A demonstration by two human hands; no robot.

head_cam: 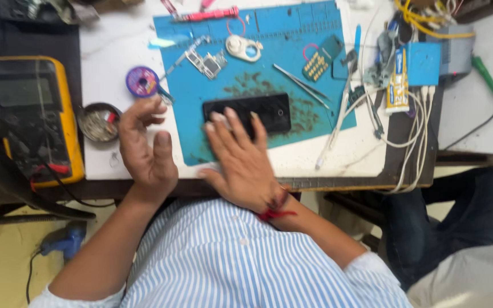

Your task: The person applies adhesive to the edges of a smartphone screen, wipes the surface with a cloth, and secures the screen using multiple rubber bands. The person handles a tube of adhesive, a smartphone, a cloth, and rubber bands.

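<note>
A black phone (pixel 258 109) lies flat on a blue work mat (pixel 292 51) in the head view. My right hand (pixel 238 162) rests palm down at the mat's near edge, its fingertips touching the phone's near side; a red thread is tied at its wrist. My left hand (pixel 146 142) hovers just left of the mat with fingers apart and curled, holding nothing. A purple spool (pixel 142 81) sits just beyond its fingertips.
A yellow multimeter (pixel 35 117) stands at the left with a small metal dish (pixel 99 122) beside it. Tweezers (pixel 302 81), a red screwdriver (pixel 209 14), small circuit parts and a glue tube (pixel 397 80) lie on and around the mat. White cables (pixel 415 128) trail at the right.
</note>
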